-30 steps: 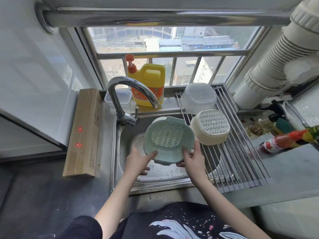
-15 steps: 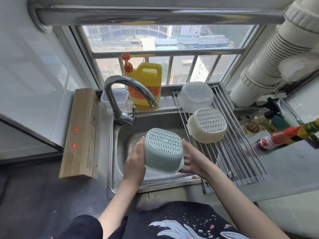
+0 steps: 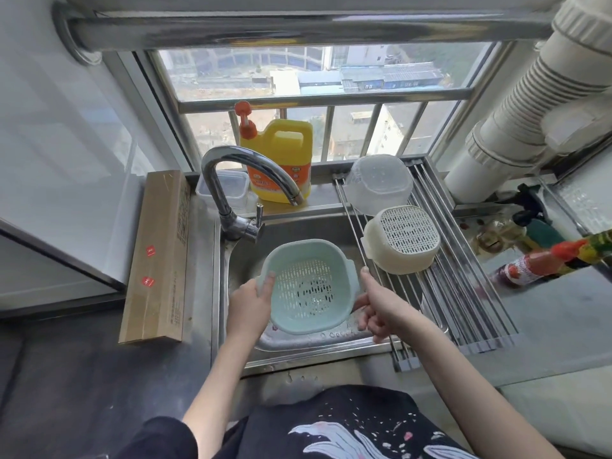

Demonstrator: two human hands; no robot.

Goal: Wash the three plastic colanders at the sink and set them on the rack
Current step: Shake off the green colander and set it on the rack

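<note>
A steel sink (image 3: 238, 260) sits under a barred window, with a roll-up rack (image 3: 463, 293) spanning its right half. Over the basin, the left hand (image 3: 246, 303) grips the green colander (image 3: 309, 286) by its left rim, opening tilted towards the person, probably to shed water; the right hand (image 3: 377, 306) pinches its right handle. The cream colander (image 3: 402, 240) and clear colander (image 3: 377, 182) lie inverted on the rack, likely draining. Bare bars nearer the front edge leave room for the third.

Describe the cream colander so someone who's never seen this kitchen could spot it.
Find the steel sink under the window; a roll-up drying rack covers its right side. On the rack, the cream colander sits upside down, nearer than the clear tub, and its slotted base faces up.
</note>
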